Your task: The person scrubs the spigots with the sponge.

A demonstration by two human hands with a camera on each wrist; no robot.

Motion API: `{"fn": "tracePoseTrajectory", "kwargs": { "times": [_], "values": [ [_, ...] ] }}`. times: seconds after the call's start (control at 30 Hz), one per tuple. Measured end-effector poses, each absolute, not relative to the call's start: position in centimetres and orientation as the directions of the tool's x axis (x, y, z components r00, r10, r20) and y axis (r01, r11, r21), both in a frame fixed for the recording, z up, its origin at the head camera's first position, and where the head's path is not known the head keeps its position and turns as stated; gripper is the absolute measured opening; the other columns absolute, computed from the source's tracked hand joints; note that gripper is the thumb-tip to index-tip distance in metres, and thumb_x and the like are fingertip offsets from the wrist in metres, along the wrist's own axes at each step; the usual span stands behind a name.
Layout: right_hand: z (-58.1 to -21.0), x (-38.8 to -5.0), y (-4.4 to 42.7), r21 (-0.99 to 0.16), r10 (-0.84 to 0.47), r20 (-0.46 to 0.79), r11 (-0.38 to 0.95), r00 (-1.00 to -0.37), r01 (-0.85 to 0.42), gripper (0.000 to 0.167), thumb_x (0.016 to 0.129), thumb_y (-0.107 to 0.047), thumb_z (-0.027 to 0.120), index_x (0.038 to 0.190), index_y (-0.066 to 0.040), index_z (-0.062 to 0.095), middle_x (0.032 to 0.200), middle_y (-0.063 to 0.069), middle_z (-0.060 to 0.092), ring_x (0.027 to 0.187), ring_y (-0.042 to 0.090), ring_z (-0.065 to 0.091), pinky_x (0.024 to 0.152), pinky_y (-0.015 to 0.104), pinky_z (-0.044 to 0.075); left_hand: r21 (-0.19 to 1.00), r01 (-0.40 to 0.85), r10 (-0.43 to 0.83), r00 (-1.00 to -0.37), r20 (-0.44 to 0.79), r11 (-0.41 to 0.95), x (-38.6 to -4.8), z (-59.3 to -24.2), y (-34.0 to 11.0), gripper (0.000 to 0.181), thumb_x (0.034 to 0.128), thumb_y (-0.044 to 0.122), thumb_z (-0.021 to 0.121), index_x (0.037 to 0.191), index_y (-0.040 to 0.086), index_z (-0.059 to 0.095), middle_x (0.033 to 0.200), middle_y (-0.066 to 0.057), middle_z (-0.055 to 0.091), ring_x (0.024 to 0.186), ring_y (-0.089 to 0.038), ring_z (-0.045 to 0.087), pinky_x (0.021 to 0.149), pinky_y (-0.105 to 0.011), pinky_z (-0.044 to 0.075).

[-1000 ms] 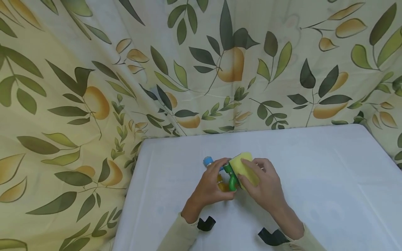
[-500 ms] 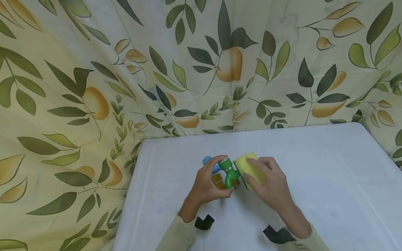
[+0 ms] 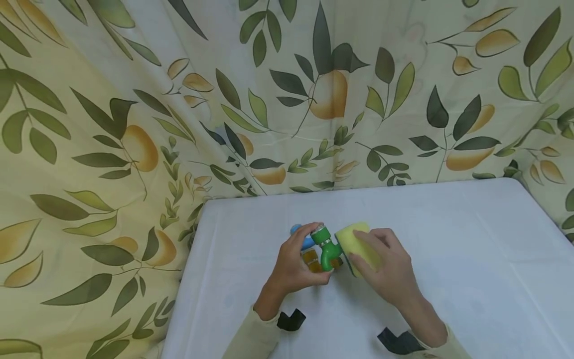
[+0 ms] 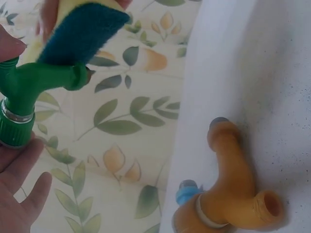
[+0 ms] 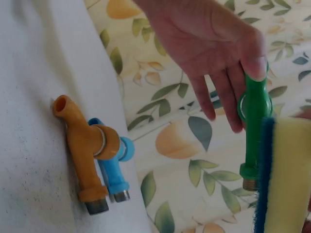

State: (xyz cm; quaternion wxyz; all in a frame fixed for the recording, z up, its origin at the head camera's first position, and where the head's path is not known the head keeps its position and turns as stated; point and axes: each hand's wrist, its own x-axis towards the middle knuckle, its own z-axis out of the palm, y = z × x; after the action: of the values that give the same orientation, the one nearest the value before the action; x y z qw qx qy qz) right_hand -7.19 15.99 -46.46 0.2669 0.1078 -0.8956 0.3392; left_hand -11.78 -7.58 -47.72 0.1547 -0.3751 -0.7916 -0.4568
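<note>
My left hand pinches a green tap by its ends, between thumb and fingers, above the table. My right hand holds a yellow sponge just right of the tap. The sponge's dark scouring side faces the tap; whether they touch, I cannot tell. In the right wrist view the tap's threaded metal end points down next to that side. Below the left hand an orange tap lies on the table, partly hidden by hand and green tap in the head view.
A blue tap lies beside the orange one, farther from me. All of this is over a white-covered table. A leaf-and-fruit patterned curtain hangs along its far and left edges. Black straps show at both wrists.
The sponge has drawn back to the right, from overlapping the green tap to beside it. The green tap has turned and shows more of its body. Little differs over the last half second.
</note>
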Motion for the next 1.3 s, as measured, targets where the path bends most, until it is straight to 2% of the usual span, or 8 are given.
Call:
{"fn": "tracePoseTrajectory", "kwargs": {
  "times": [0.17,0.33,0.5,0.6,0.73,0.9,1.07,1.3],
  "values": [
    [-46.37,-7.27,15.74,-0.532,-0.037,0.57,0.744,-0.821,-0.404,0.053,0.074,-0.018,0.088,0.124,-0.015,0.071,0.108,0.008,0.059,0.086,0.013,0.053,0.063,0.024,0.049,0.613,0.735,0.463,-0.669,0.582,0.291,-11.73,-47.73,-7.49,0.101,0.0631,0.023,0.094,0.148,0.007,0.042,0.143,-0.009,0.057,0.124,-0.018,0.059,0.103,-0.029,0.054],
    [-46.31,-7.18,15.2,-0.528,-0.141,0.588,0.679,-0.797,-0.51,0.055,0.073,-0.018,0.088,0.125,-0.014,0.072,0.11,0.006,0.06,0.09,0.014,0.056,0.071,0.018,0.05,0.63,0.715,0.49,-0.684,0.54,0.304,-11.61,-47.95,-7.21,0.1,0.0659,0.022,0.093,0.15,0.008,0.041,0.146,-0.008,0.054,0.13,-0.019,0.057,0.105,-0.033,0.054],
    [-46.07,-7.43,15.03,-0.522,-0.135,0.59,0.688,-0.796,-0.504,0.053,0.074,-0.018,0.088,0.125,-0.015,0.072,0.111,0.006,0.059,0.092,0.015,0.057,0.073,0.018,0.051,0.615,0.712,0.512,-0.688,0.515,0.339,-11.48,-48.06,-6.95,0.097,0.0685,0.025,0.091,0.15,0.008,0.042,0.147,-0.007,0.053,0.133,-0.019,0.054,0.107,-0.035,0.053],
    [-45.96,-7.62,15.14,-0.513,-0.163,0.591,0.68,-0.79,-0.524,0.053,0.073,-0.019,0.089,0.124,-0.016,0.072,0.111,0.006,0.06,0.092,0.017,0.058,0.074,0.019,0.052,0.599,0.725,0.521,-0.676,0.521,0.341,-11.48,-48.09,-6.89,0.096,0.0689,0.025,0.091,0.15,0.008,0.043,0.146,-0.007,0.053,0.133,-0.018,0.055,0.108,-0.03,0.051],
    [-45.9,-7.78,15.35,-0.508,-0.166,0.59,0.685,-0.79,-0.523,0.052,0.073,-0.02,0.088,0.123,-0.015,0.073,0.111,0.007,0.06,0.093,0.016,0.057,0.077,0.013,0.048,0.615,0.717,0.541,-0.676,0.5,0.328,-11.42,-48.03,-6.74,0.097,0.0688,0.025,0.09,0.152,0.01,0.041,0.147,-0.006,0.051,0.131,-0.017,0.054,0.109,-0.028,0.05],
    [-45.73,-7.85,15.41,-0.501,-0.183,0.591,0.68,-0.785,-0.536,0.051,0.073,-0.019,0.088,0.122,-0.018,0.073,0.111,0.006,0.058,0.096,0.015,0.056,0.079,0.017,0.05,0.667,0.679,0.539,-0.702,0.466,0.308,-11.4,-47.93,-6.68,0.1,0.0681,0.02,0.089,0.154,0.013,0.039,0.145,-0.009,0.044,0.128,-0.018,0.053,0.105,-0.031,0.053],
    [-45.7,-7.81,15.47,-0.511,-0.186,0.598,0.66,-0.78,-0.55,0.053,0.071,-0.017,0.088,0.122,-0.017,0.073,0.111,0.006,0.059,0.094,0.017,0.058,0.08,0.014,0.05,0.744,0.626,0.536,-0.722,0.438,0.236,-11.39,-47.87,-6.72,0.1,0.0697,0.011,0.087,0.156,0.014,0.037,0.145,-0.011,0.039,0.127,-0.019,0.054,0.103,-0.028,0.054],
    [-45.63,-7.72,15.71,-0.503,-0.197,0.605,0.657,-0.772,-0.562,0.05,0.074,-0.022,0.087,0.122,-0.017,0.073,0.111,0.006,0.059,0.096,0.015,0.056,0.084,0.01,0.048,0.826,0.555,0.548,-0.723,0.42,0.1,-11.44,-47.55,-6.65,0.101,0.0704,0.0,0.087,0.154,0.01,0.03,0.145,-0.012,0.041,0.124,-0.02,0.061,0.1,-0.028,0.056]
  ]
}}
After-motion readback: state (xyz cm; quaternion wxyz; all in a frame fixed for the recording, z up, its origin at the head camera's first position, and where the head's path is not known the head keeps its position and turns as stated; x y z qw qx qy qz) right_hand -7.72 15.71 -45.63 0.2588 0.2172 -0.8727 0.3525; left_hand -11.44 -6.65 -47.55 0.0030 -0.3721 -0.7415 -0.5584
